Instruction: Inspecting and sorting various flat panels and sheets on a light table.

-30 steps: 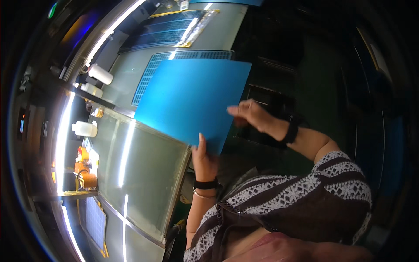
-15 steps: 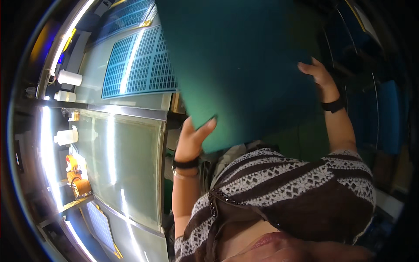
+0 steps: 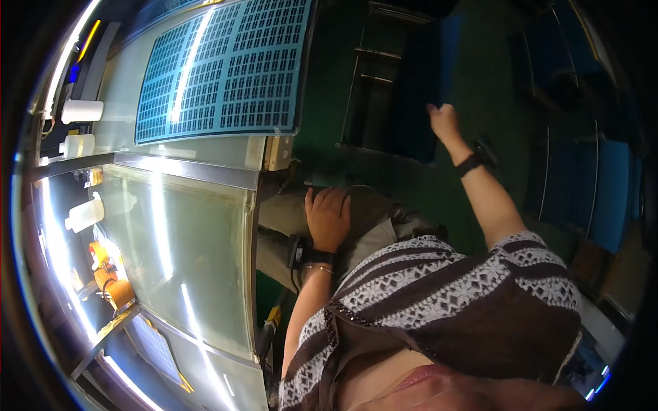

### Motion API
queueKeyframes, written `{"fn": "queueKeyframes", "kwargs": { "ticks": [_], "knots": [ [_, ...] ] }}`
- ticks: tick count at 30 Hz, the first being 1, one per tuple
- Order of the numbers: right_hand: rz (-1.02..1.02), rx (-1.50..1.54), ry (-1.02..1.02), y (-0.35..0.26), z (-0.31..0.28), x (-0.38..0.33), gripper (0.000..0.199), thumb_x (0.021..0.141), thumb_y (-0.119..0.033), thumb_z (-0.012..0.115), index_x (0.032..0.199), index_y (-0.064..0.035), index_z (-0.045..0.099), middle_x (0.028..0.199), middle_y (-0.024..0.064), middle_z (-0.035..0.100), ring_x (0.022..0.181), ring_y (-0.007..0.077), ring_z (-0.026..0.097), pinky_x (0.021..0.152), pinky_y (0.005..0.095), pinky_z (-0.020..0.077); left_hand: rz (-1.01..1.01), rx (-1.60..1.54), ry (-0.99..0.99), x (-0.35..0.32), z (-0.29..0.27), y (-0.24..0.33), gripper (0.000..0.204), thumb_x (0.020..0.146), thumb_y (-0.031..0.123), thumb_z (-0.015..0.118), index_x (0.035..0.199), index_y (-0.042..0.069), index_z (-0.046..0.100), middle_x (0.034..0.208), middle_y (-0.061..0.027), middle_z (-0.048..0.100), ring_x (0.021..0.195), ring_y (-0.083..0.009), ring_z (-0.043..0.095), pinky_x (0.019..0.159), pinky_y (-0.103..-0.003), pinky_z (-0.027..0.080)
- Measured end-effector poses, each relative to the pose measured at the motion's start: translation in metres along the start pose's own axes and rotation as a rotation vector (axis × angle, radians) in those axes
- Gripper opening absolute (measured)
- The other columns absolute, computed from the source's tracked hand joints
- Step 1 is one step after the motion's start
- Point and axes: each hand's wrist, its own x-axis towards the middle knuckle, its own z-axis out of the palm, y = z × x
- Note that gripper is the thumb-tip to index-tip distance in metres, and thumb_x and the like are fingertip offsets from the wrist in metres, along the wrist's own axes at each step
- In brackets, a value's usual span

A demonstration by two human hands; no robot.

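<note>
My left hand (image 3: pixel 329 219) lies on my grey-trousered thigh (image 3: pixel 288 212), fingers stretched out and holding nothing. Beyond and to the right, my right hand (image 3: pixel 447 123) reaches out with its fingers curled, beside the right edge of a dark blue sheet (image 3: pixel 418 89) in a dim, thin-barred rack (image 3: pixel 373 79). Whether anything is between those fingers is too dark to make out. Dark bands with small devices sit on both wrists. At far left, a light blue sheet with rows of small dark marks (image 3: pixel 226 75) lies on the glass-topped table (image 3: pixel 199 240).
White plastic bottles (image 3: pixel 83 216) and orange tape rolls (image 3: pixel 118 291) stand along the table's left side under bright tube lights. A metal strip (image 3: pixel 192 172) crosses the table top. Further blue panels (image 3: pixel 606 192) with thin bars stand at the right. The floor (image 3: pixel 497 103) is green.
The large dark blue-green sheet that both hands held up has left my left hand, which dropped to my thigh. My right hand moved left, to the rack.
</note>
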Motion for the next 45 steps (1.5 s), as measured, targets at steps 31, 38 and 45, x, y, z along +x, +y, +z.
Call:
{"fn": "queueKeyframes", "kwargs": {
  "ticks": [31, 38, 45],
  "knots": [
    [0.063, -0.158, -0.086, -0.012, 0.064, -0.018, 0.031, 0.086, -0.023, 0.056, 0.078, 0.0042, 0.065, 0.083, 0.0269, 0.065, 0.081, 0.0428, 0.064, 0.073, 0.0494, 0.0517, 0.004, -0.058, -0.093, 0.004, -0.031, 0.039, 0.017, 0.084, 0.017, 0.057, 0.096, 0.009, 0.067, 0.097, -0.0048, 0.067, 0.097, -0.0229, 0.06, 0.095, -0.044, 0.037],
    [0.041, -0.168, -0.078, -0.012, 0.071, -0.021, 0.03, 0.087, -0.024, 0.055, 0.077, 0.0029, 0.065, 0.078, 0.026, 0.065, 0.076, 0.0438, 0.064, 0.07, 0.0502, 0.0523, 0.007, -0.057, -0.086, 0.002, -0.031, 0.042, 0.017, 0.085, 0.017, 0.057, 0.096, 0.009, 0.067, 0.097, -0.0048, 0.067, 0.097, -0.0232, 0.06, 0.095, -0.043, 0.038],
    [0.068, -0.146, -0.161, -0.021, 0.071, -0.019, 0.03, 0.087, -0.024, 0.054, 0.081, 0.0022, 0.067, 0.082, 0.026, 0.066, 0.079, 0.0429, 0.065, 0.072, 0.0495, 0.0528, 0.009, -0.03, -0.128, 0.002, -0.03, 0.038, 0.017, 0.083, 0.016, 0.059, 0.096, 0.008, 0.066, 0.096, -0.0041, 0.066, 0.096, -0.0217, 0.059, 0.093, -0.044, 0.039]
  ]
}}
